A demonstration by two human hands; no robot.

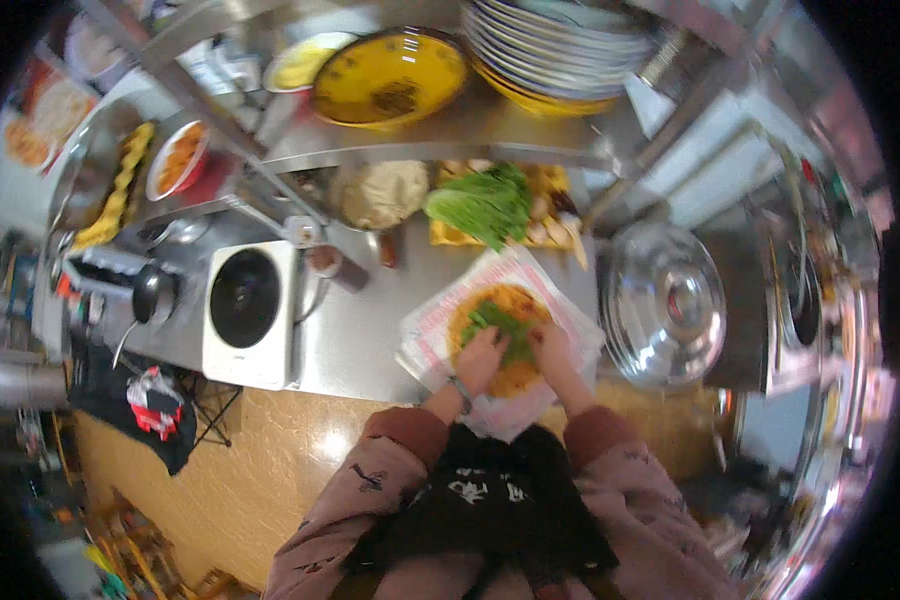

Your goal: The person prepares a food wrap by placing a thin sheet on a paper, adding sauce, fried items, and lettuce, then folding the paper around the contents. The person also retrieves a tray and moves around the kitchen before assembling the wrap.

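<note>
A round orange flatbread point(518, 378) lies on printed paper point(440, 318) at the counter's front edge. Green lettuce pieces point(511, 322) rest across its middle. My left hand point(480, 360) is over the flatbread's left side, fingers closed on the greens. From the right, my right hand point(555, 355) reaches in, its bent fingertips at the lettuce's right edge. Blur hides the exact fingertip contact. Just beyond the paper, a larger head of lettuce point(485, 203) sits in a yellow tray point(452, 238) with several eggs.
A white hot plate point(248, 375) with a black round top stands to the left. At right lies a large shiny metal lid point(660, 300). The overhead shelf point(370, 155) holds a yellow bowl point(390, 78) and stacked plates point(555, 50). A bowl of pale dough or batter point(385, 195) is behind.
</note>
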